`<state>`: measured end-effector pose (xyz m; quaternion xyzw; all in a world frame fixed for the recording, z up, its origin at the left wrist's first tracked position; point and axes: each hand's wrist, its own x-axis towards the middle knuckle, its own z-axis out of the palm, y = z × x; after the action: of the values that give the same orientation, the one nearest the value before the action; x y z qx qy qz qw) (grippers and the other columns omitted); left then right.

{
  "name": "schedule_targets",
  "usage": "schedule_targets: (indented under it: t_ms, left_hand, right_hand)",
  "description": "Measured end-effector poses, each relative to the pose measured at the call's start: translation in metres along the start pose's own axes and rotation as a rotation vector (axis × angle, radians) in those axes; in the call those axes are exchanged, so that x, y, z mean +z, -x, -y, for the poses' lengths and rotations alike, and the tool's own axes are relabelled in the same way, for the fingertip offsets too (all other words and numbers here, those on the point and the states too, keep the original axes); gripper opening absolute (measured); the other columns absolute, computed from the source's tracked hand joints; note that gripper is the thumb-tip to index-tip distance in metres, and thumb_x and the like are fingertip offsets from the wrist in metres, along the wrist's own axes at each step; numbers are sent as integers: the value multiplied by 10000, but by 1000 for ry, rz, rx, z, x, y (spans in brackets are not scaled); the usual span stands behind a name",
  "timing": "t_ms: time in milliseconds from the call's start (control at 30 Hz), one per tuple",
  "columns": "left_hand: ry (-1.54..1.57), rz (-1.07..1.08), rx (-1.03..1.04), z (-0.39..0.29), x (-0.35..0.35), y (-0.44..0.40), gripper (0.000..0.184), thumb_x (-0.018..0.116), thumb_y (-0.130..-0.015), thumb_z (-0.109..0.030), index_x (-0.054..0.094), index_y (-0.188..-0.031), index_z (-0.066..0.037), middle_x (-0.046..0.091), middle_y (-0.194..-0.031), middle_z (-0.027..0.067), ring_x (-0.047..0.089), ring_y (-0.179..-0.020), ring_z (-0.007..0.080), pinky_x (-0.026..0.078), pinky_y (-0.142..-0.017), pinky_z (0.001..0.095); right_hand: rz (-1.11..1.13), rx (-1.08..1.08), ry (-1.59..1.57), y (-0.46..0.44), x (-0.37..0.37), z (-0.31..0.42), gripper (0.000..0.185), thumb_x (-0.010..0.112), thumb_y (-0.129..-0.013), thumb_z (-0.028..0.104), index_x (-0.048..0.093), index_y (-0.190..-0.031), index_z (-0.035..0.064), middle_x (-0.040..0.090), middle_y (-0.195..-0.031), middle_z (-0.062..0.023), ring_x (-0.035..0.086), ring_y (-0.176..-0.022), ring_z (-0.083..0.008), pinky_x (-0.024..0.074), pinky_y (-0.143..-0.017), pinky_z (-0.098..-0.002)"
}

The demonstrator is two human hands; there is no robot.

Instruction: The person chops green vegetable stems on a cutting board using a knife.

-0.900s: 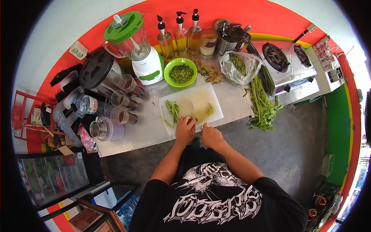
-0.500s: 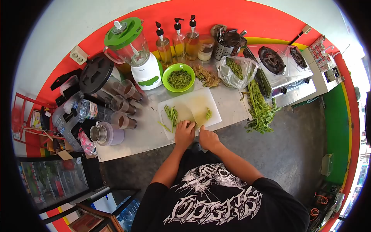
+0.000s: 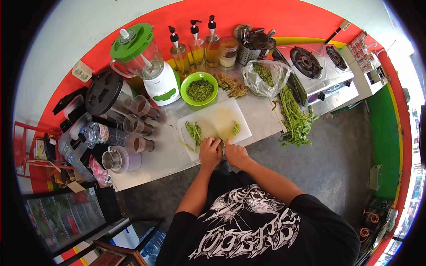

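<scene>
A white cutting board (image 3: 239,116) lies at the counter's front edge. My left hand (image 3: 210,151) is closed, its curled fingers pressing cut green stalks (image 3: 194,132) onto the board's near edge. Beside it, my right hand (image 3: 236,155) is wrapped round the handle of a knife (image 3: 217,126). The pale blade points away from me across the board, close to my left fingertips, and is hard to make out. A small heap of chopped greens (image 3: 236,128) sits on the board to the blade's right. Just behind the board stands a green bowl (image 3: 183,92) of chopped greens.
A blender (image 3: 160,84), pump bottles (image 3: 197,49) and a utensil holder (image 3: 249,54) line the back. Roots (image 3: 231,85), a plastic bag (image 3: 262,84) and leafy stalks (image 3: 296,117) lie rightward near the stove (image 3: 326,82). Left are dark-filled cups (image 3: 144,142) and a lilac tumbler (image 3: 129,158).
The view has shifted slightly. Both hands stay at the board's near edge; the right hand and knife have moved a little closer to the left hand.
</scene>
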<state>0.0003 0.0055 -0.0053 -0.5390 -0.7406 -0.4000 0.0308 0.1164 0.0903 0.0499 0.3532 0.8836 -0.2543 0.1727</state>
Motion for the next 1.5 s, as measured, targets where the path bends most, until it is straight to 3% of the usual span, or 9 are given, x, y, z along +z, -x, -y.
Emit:
schedule_targets:
  t_ms: [300,700,767,900,1100,1200,1300,1367,1500]
  left_hand:
    - [20,-15,-49,2,0,1,151,674,-797,-36,706,-939,-79,584,-885,61,578,-868,298,446,-767,417]
    - [40,-3,-70,-6,-3,-1,125,655,-834,-31,661,-957,-56,611,-918,90,573,-905,325,446,-797,442]
    - [31,-5,-92,-11,0,4,135,640,-835,-9,669,-962,-44,628,-953,97,583,-922,330,461,-802,441]
    - [-34,-55,-98,-21,0,12,162,637,-833,-3,689,-984,-34,640,-976,104,591,-931,340,476,-819,443]
    - [3,-98,-236,-25,4,17,180,643,-825,1,705,-991,-33,654,-1018,119,600,-994,361,484,-878,439]
    - [-14,-16,-370,-29,3,9,165,633,-830,-2,715,-969,-31,671,-998,124,621,-1007,355,495,-874,431]
    - [-18,20,-430,-31,-1,1,159,635,-833,-12,718,-967,-37,678,-958,130,647,-959,348,508,-839,423]
    - [-5,87,-576,-36,-4,-7,157,641,-828,-11,712,-966,-37,676,-943,137,657,-916,348,514,-809,422]
    - [-40,92,-563,-33,-4,-6,150,643,-829,-13,710,-959,-43,671,-936,136,662,-888,345,515,-780,426]
  right_hand:
    - [0,-24,29,1,7,0,294,601,-876,107,439,-1081,-27,700,-955,-281,709,-906,-432,570,-794,-495]
    - [99,-33,-43,0,-5,-4,327,592,-892,124,442,-1133,-37,680,-1041,-319,675,-1015,-472,539,-892,-522]
    - [104,-83,16,-5,-6,-8,347,596,-890,129,456,-1149,-54,686,-1055,-299,698,-1014,-424,569,-857,-479]
    - [132,-73,14,-12,-11,-13,369,608,-886,144,458,-1157,-58,685,-1057,-299,697,-1017,-426,570,-857,-480]
    - [140,-109,32,5,-7,-13,378,635,-869,137,479,-1159,-48,695,-1050,-280,703,-1006,-416,578,-843,-470]
    - [126,-101,18,-6,-8,-16,381,641,-866,139,478,-1154,-51,694,-1070,-275,704,-1011,-414,579,-847,-466]
    - [163,-124,13,-1,-13,-16,365,612,-869,114,465,-1157,-54,689,-1026,-306,694,-1006,-446,560,-868,-503]
    - [145,-123,-10,7,-16,-16,362,614,-867,114,469,-1155,-52,691,-1030,-299,697,-1001,-437,562,-862,-499]
    - [94,-101,-15,1,-1,-18,359,610,-868,114,478,-1156,-54,690,-1043,-297,697,-1001,-434,560,-865,-499]
